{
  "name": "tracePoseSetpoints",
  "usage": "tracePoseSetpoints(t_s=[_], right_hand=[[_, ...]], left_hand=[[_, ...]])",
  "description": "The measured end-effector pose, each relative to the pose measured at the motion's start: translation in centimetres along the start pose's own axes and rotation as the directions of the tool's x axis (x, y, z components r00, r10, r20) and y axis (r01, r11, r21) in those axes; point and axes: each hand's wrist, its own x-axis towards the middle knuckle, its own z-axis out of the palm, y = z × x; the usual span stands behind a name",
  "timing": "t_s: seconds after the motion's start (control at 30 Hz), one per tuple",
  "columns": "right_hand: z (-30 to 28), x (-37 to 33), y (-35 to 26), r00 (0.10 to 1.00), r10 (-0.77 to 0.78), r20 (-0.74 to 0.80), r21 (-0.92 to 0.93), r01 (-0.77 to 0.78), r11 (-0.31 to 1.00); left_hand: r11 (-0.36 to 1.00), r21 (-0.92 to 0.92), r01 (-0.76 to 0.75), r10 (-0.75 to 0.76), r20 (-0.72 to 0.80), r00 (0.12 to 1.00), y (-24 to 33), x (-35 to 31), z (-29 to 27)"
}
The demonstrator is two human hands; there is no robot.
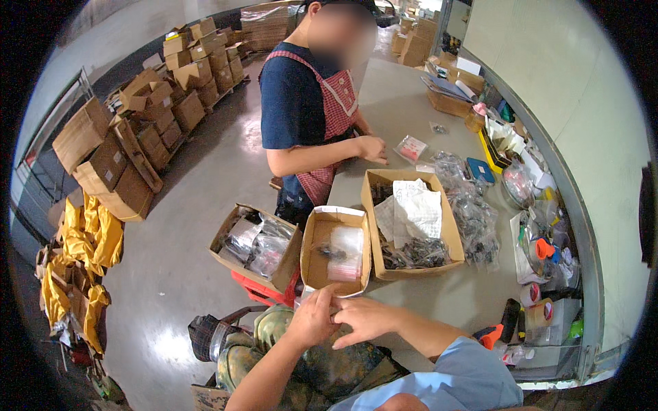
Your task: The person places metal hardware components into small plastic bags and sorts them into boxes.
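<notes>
My left hand (315,319) and my right hand (367,320) meet at the near edge of a shallow cardboard box (307,264). The fingers of both are drawn together; whatever they hold is too small or hidden to make out. Inside that box lie a stack of clear plastic bags (345,255) with red edges and a few dark small pieces (330,252). To its right, a larger carton (411,273) holds many dark small parts (421,253) under white paper sheets (417,207). On the left, another carton (279,275) is filled with packed clear bags (253,240).
Across the grey table (384,89), a person in a checked apron (339,96) stands with one hand near a small packet (411,148). Clear bags of dark parts (473,219) lie beside the larger carton. Tape rolls (538,312) and tools line the right wall. Cardboard boxes (110,171) stand far left.
</notes>
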Motion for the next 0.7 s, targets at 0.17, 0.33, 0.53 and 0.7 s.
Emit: tracePoseSetpoints(t_s=[0.17,0.33,0.53,0.7], right_hand=[[-4.4,-4.0,9.8,0.746,0.643,-0.173,0.506,-0.493,0.708],[-2.3,-8.0,23.6,0.569,0.815,-0.107,-0.276,-0.805,0.526],[-3.9,-8.0,22.8,0.636,0.771,0.029,-0.156,-0.759,0.632],[-3.5,-8.4,22.9,0.662,0.75,0.006,0.348,-0.704,0.619]], left_hand=[[0.977,-0.081,0.197,-0.192,0.071,0.979,-1.4,-0.3,0.4],[0.961,-0.119,0.251,-0.243,0.073,0.967,-0.7,0.5,0.0],[0.948,-0.142,0.283,-0.271,0.099,0.957,-1.0,0.7,-0.2],[0.962,-0.141,0.235,-0.229,0.062,0.972,-1.5,0.8,0.2]])
